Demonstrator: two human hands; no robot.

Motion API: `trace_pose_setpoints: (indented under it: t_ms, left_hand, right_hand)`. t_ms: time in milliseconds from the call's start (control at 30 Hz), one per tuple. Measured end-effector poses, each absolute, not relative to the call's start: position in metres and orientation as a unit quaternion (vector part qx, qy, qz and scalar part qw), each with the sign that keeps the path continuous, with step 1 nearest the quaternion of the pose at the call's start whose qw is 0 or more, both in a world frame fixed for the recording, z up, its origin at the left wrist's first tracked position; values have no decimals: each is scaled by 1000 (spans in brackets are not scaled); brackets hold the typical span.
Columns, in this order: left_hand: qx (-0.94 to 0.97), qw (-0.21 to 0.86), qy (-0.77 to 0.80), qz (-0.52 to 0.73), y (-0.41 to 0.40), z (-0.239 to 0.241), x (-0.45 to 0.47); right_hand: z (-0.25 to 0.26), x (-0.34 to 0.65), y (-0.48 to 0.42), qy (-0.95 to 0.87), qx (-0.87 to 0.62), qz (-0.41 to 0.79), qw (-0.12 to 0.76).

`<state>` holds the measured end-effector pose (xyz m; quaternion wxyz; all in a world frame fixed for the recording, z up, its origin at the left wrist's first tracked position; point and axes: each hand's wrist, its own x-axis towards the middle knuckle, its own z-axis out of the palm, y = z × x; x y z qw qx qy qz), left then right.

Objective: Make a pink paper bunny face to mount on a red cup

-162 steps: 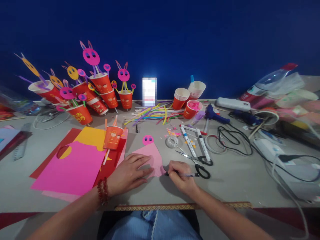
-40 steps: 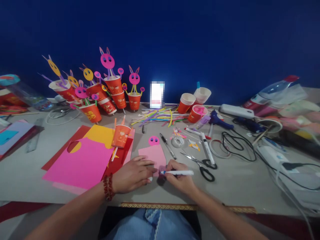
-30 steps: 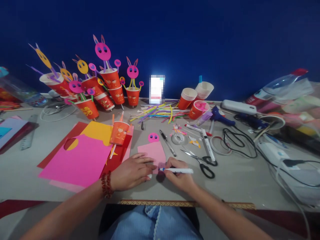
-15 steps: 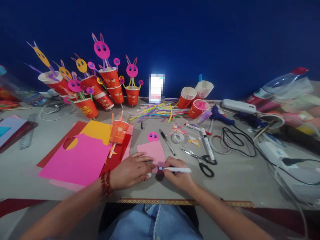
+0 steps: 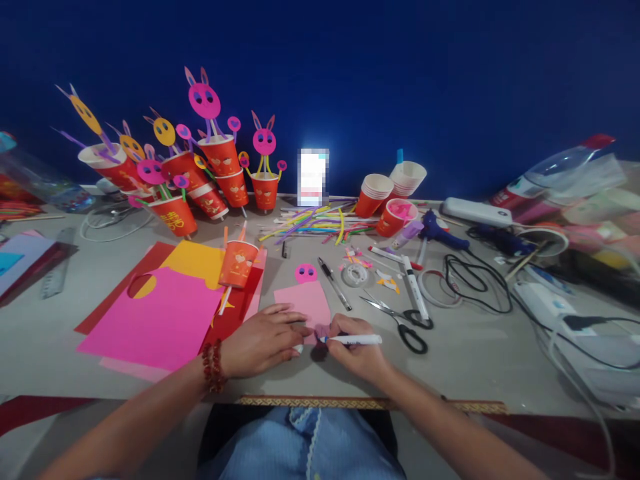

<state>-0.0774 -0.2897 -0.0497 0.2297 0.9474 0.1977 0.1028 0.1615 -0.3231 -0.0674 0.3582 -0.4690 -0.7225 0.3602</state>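
Observation:
A piece of light pink paper (image 5: 305,300) lies on the table in front of me. My left hand (image 5: 267,337) rests flat across its lower left part, fingers stretched out and holding nothing. In my right hand (image 5: 357,347) is a white marker (image 5: 363,340), pinched between thumb and fingers. Its blue tip meets the paper near its lower right corner, close to my left fingertips. Just beyond the paper lies a small magenta disc (image 5: 305,273) with two purple eyes. To the right of the paper is a black and clear pen (image 5: 335,283).
Scissors (image 5: 400,323), a tape roll (image 5: 356,274) and another marker (image 5: 416,290) lie to the right. Coloured sheets (image 5: 155,320) and a red paper cup (image 5: 239,263) are on the left. Cup figures (image 5: 219,153) stand at the back; a glue gun (image 5: 443,233) trails its cord at right.
My right hand and the marker have shifted very slightly, the tip staying by the paper's lower right corner. My left hand stays in place on the paper.

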Motion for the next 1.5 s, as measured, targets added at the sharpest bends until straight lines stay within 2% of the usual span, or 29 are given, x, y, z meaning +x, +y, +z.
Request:
trace_pose_setpoints:
  t_ms: [700, 1033, 1500]
  left_hand:
    - [948, 227, 199, 101, -289, -47, -77]
    - [945, 229, 200, 119, -290, -48, -77]
    - [946, 232, 197, 114, -290, -48, -77]
  right_hand:
    - [-69, 164, -323, -726, -460, 374, 347]
    - [-64, 162, -323, -686, -463, 400, 393]
    - [-64, 160, -323, -709, -484, 364, 360]
